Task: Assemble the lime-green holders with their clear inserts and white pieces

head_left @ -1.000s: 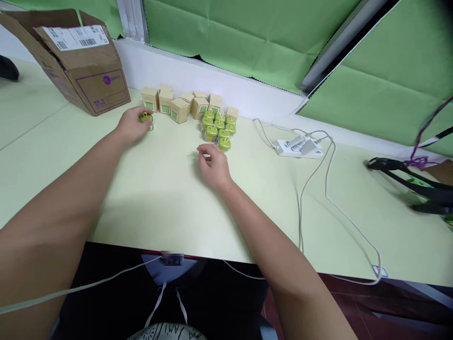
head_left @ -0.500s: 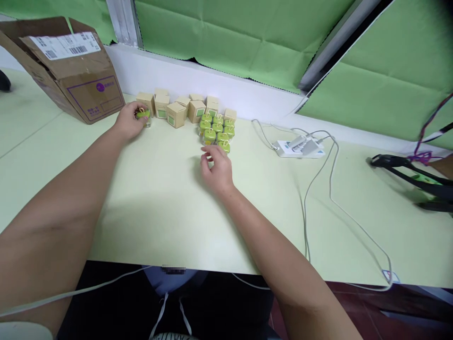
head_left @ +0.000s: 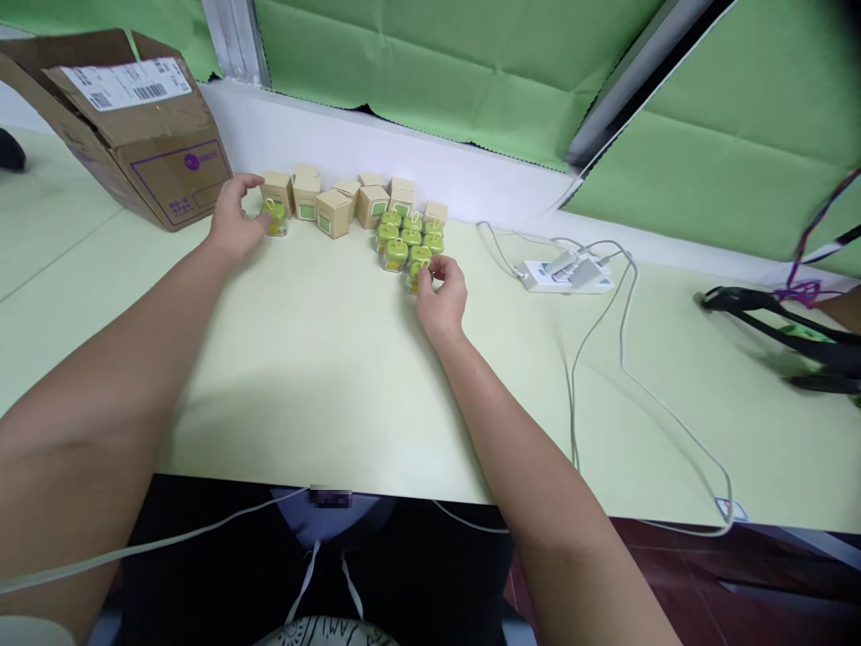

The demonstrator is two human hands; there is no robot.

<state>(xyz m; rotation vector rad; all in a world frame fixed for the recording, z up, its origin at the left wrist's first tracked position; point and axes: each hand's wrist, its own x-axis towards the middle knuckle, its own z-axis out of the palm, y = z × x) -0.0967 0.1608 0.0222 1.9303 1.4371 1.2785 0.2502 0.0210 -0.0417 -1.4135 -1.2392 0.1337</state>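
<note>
My left hand (head_left: 234,215) rests on the pale green table (head_left: 316,359) with its fingers spread beside a small green-capped jar (head_left: 275,218), which stands just in front of the leftmost small cardboard box (head_left: 276,189). My right hand (head_left: 442,287) is closed around the nearest green-capped jar (head_left: 415,272) at the front of a cluster of like jars (head_left: 407,238). A row of small tan boxes (head_left: 350,199) with green labels lines the back of the table.
A large open cardboard box (head_left: 127,126) lies at the back left. A white power strip (head_left: 569,276) with grey plugs and trailing cables (head_left: 625,359) sits to the right. Black objects with a purple cord (head_left: 780,314) lie at the far right. Green paper covers the wall.
My right hand moved forward from the bare table and closed on the front jar of the cluster. My left hand opened its fingers off the jar by the leftmost box.
</note>
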